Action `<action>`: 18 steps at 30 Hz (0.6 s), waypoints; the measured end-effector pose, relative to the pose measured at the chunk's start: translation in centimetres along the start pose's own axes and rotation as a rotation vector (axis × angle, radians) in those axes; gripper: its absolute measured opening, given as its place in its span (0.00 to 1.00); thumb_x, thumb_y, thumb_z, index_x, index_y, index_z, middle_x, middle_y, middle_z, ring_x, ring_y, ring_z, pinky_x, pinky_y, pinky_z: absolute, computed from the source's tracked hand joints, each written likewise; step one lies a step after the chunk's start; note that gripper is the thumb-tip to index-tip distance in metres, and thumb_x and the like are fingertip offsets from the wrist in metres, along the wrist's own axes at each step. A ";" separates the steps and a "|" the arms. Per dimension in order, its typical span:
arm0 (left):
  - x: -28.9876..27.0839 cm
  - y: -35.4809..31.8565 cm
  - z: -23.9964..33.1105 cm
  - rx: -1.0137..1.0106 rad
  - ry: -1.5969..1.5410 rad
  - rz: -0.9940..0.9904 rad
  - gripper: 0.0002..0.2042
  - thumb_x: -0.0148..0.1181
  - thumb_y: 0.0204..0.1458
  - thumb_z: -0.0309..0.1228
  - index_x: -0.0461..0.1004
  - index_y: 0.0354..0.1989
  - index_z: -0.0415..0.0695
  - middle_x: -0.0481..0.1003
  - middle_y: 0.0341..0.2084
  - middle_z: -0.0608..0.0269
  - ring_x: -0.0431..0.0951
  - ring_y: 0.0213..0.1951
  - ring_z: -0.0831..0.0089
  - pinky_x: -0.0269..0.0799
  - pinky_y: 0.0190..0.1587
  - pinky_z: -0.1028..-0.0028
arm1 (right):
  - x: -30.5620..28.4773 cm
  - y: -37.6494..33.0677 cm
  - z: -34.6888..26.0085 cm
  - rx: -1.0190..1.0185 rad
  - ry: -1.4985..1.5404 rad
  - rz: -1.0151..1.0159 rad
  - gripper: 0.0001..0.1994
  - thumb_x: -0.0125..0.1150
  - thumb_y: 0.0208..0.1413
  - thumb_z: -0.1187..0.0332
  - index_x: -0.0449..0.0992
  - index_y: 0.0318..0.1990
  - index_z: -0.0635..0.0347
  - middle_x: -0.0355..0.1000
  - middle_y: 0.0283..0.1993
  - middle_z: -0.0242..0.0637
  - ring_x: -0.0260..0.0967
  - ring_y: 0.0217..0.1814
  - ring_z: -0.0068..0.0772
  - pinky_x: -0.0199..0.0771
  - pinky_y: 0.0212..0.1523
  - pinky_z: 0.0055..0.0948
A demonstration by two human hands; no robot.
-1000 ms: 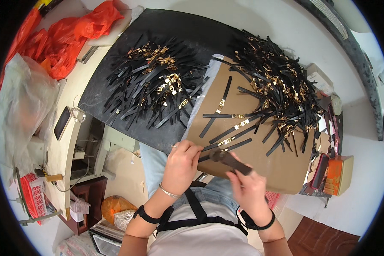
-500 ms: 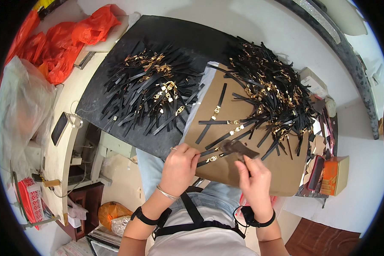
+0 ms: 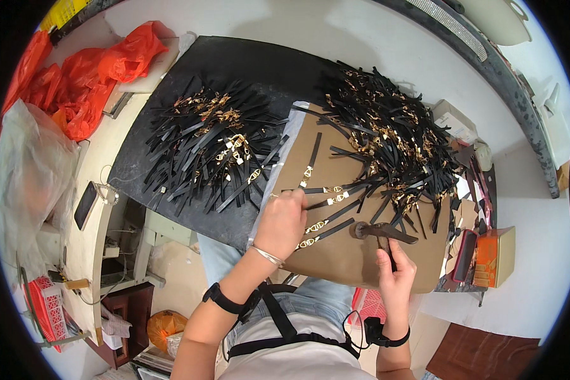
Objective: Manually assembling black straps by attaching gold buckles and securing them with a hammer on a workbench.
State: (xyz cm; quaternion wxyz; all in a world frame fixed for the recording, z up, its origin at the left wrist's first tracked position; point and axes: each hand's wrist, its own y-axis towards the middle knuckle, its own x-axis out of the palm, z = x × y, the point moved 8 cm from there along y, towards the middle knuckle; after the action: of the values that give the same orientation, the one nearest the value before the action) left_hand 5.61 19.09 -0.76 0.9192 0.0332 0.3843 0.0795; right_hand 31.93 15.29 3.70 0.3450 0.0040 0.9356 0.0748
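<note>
- Head view: a brown board [image 3: 361,253] is laid over the black mat [image 3: 171,209]; black straps with gold buckles are heaped on the mat [image 3: 215,145] and at the board's far right [image 3: 399,139].
- The left hand [image 3: 284,221] is curled over a strap [image 3: 326,201] near the board's left edge, fingers pressed together and pinning it down.
- The right hand [image 3: 394,272] is closed around the handle of a small hammer [image 3: 383,232], whose head rests on the board just beside another strap's buckle [image 3: 316,237].
- Judgement: the strap should be kept flat and the pinning fingers well clear of the hammer head; short, square taps would suit.
</note>
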 end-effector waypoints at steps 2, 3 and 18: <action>-1.1 1.1 -0.1 -0.012 -0.075 0.054 0.07 0.68 0.43 0.22 0.77 0.31 0.40 0.75 0.26 0.53 0.78 0.32 0.51 0.74 0.40 0.59 | 0.1 -0.3 1.5 -0.028 -0.006 0.026 0.19 0.65 0.61 0.70 0.76 0.58 0.68 0.71 0.26 0.30 0.61 0.22 0.15 0.61 0.22 0.20; -1.3 1.6 -0.3 -0.015 -0.071 0.056 0.07 0.68 0.43 0.22 0.77 0.31 0.40 0.75 0.26 0.53 0.78 0.32 0.51 0.74 0.40 0.59 | 0.3 -0.6 1.9 -0.029 -0.001 0.023 0.19 0.65 0.61 0.70 0.76 0.58 0.68 0.71 0.26 0.30 0.61 0.22 0.15 0.61 0.22 0.20; 0.0 2.2 -0.7 0.028 0.070 -0.002 0.09 0.71 0.41 0.27 0.76 0.27 0.39 0.76 0.28 0.51 0.76 0.38 0.51 0.70 0.46 0.59 | 0.5 -2.2 3.9 0.006 0.051 0.021 0.19 0.65 0.61 0.70 0.76 0.59 0.67 0.72 0.25 0.30 0.63 0.23 0.16 0.63 0.23 0.21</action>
State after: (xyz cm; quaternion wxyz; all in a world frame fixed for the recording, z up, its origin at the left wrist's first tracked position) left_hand 4.85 21.20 -0.93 0.9048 0.0427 0.4172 0.0741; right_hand 34.18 13.69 0.08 0.3205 0.0128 0.9442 0.0756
